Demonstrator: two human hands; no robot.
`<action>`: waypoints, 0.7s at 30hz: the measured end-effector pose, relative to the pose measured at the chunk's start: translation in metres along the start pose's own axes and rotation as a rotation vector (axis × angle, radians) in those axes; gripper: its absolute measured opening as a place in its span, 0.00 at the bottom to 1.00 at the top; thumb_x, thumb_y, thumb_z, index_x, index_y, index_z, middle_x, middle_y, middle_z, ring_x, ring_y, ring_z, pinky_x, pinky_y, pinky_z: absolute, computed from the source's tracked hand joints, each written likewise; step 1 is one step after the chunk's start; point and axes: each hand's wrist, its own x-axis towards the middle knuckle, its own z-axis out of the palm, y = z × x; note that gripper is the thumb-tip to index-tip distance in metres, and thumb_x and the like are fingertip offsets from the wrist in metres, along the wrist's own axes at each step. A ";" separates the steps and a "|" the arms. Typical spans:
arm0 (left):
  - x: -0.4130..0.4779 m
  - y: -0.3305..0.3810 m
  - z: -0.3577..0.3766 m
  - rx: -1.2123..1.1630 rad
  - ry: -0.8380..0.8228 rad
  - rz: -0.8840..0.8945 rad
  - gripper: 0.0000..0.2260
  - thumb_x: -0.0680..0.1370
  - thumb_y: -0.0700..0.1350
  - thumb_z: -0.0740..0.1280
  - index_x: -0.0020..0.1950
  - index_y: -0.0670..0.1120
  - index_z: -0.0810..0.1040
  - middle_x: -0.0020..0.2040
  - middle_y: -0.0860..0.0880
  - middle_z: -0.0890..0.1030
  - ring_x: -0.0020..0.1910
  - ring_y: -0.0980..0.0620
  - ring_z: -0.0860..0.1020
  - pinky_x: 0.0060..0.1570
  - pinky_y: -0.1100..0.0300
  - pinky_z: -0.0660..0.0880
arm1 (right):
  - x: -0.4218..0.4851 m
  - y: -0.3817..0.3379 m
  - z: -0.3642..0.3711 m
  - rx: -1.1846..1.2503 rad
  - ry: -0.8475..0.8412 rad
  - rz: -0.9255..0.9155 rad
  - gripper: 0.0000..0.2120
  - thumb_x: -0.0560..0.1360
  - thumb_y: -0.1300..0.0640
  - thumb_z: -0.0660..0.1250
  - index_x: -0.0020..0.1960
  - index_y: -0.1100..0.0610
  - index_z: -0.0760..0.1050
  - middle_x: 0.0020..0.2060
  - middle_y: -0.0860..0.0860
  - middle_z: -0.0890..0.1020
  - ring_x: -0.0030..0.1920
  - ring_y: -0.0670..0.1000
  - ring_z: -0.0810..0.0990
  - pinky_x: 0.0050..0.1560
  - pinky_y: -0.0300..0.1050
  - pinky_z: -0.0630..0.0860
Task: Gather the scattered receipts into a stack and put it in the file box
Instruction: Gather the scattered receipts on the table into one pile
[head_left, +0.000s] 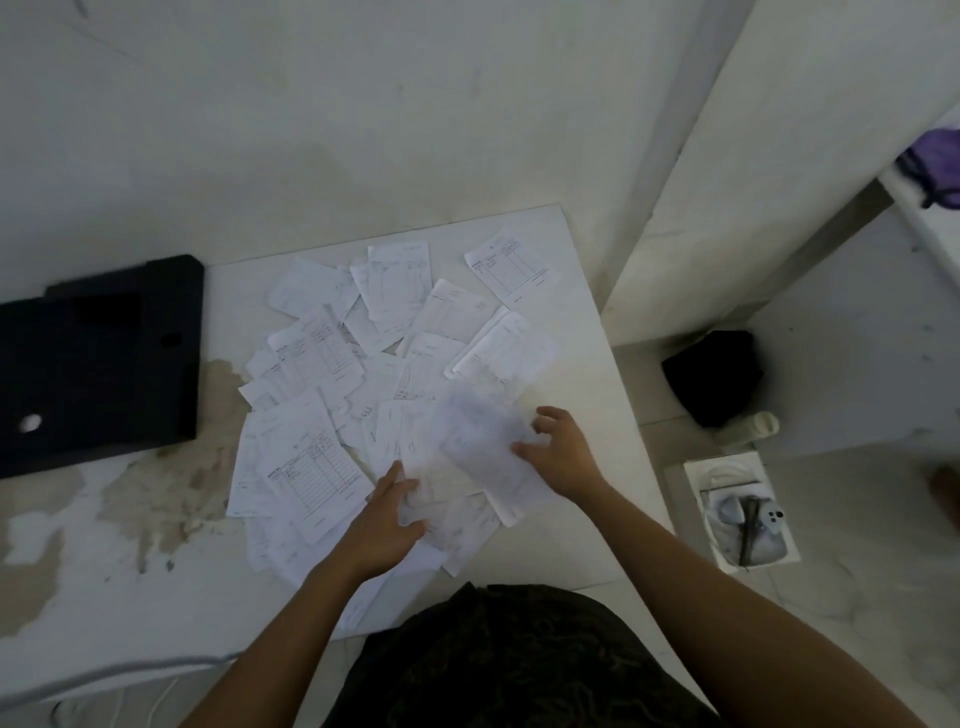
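Head view: white printed paper receipts (395, 364) lie fanned across the white tabletop (239, 306), centre frame. They look light, floppy and slippery, best pinched at the edges. Fingers of the right hand (558, 452) pinch a blurred sheet; the left hand (384, 525) grips lower ones. Middle left waits the black file box (98, 358).

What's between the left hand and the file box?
Head view: overlapping receipts right beside the left hand, then a strip of stained table before the file box. Nothing else there.
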 end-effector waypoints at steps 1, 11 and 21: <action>0.000 0.001 0.000 -0.018 0.001 0.000 0.29 0.78 0.45 0.68 0.76 0.48 0.60 0.80 0.54 0.47 0.77 0.57 0.51 0.77 0.51 0.52 | 0.003 -0.007 0.008 -0.037 -0.040 -0.042 0.10 0.69 0.55 0.77 0.45 0.58 0.79 0.68 0.56 0.73 0.65 0.55 0.74 0.63 0.43 0.69; -0.004 0.004 -0.005 -0.293 0.026 -0.033 0.38 0.78 0.48 0.68 0.79 0.54 0.45 0.78 0.54 0.55 0.73 0.58 0.56 0.72 0.58 0.55 | 0.016 -0.030 0.043 0.041 -0.204 0.051 0.26 0.69 0.58 0.75 0.61 0.54 0.64 0.50 0.51 0.74 0.46 0.50 0.74 0.33 0.36 0.66; -0.006 -0.001 -0.005 -0.339 0.027 -0.045 0.37 0.78 0.47 0.68 0.79 0.55 0.48 0.79 0.53 0.56 0.75 0.54 0.57 0.71 0.56 0.58 | 0.013 -0.036 0.063 -0.097 -0.197 -0.037 0.12 0.66 0.60 0.73 0.36 0.55 0.69 0.39 0.51 0.74 0.41 0.50 0.71 0.39 0.43 0.68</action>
